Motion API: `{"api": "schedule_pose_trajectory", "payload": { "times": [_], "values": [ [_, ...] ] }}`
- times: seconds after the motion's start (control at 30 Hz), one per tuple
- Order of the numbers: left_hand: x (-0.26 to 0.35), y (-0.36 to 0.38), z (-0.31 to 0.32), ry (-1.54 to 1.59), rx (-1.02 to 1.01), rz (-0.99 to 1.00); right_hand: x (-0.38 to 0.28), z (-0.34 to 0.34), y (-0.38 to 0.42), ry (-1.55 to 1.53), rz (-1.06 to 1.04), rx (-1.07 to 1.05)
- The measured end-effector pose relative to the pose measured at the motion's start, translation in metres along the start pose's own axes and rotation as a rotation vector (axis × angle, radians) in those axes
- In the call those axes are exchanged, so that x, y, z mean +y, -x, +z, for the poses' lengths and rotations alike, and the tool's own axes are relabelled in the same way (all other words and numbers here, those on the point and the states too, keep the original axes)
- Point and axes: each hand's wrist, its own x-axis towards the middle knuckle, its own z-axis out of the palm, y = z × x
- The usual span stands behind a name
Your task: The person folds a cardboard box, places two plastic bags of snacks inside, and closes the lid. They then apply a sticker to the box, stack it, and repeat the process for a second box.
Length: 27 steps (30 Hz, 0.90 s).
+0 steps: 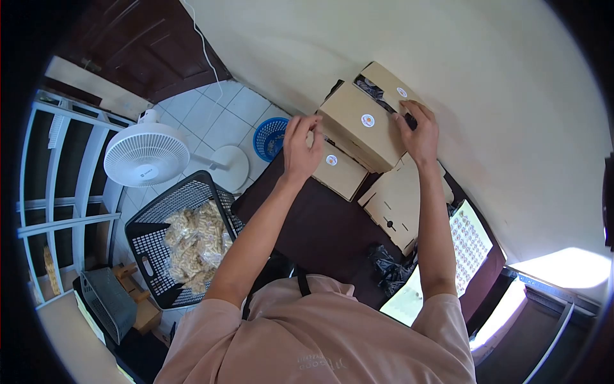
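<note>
My right hand (419,136) is closed on a small black object (410,121) at the right side of a stack of brown cardboard boxes; its exact kind does not show. Two boxes lie side by side on top: the nearer box (358,131) and the farther box (387,80), each with a round white-and-orange sticker. Dark material (369,88) shows in the gap between them. My left hand (302,148) hovers by the nearer box's left end, fingers bent and thumb apart, with nothing visible in it. A lower stickered box (339,171) lies beneath that hand.
Flattened cardboard (400,201), a black plastic bag (388,270) and a sticker sheet (470,237) lie on the dark-covered table (307,224). To the left stand a black basket (144,224) of filled clear bags, a white fan (147,155) and a blue basket (270,136).
</note>
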Motion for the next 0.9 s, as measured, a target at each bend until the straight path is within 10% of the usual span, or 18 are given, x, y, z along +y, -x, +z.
{"api": "schedule_pose_trajectory", "payload": {
  "times": [0.43, 0.9],
  "values": [
    [0.04, -0.088, 0.069, -0.503, -0.509, 0.296, 0.022, 0.018, 0.005, -0.011, 0.046, 0.019],
    [0.029, -0.084, 0.071, -0.532, -0.509, 0.327, 0.023, 0.024, 0.007, 0.054, 0.063, -0.022]
  ]
}}
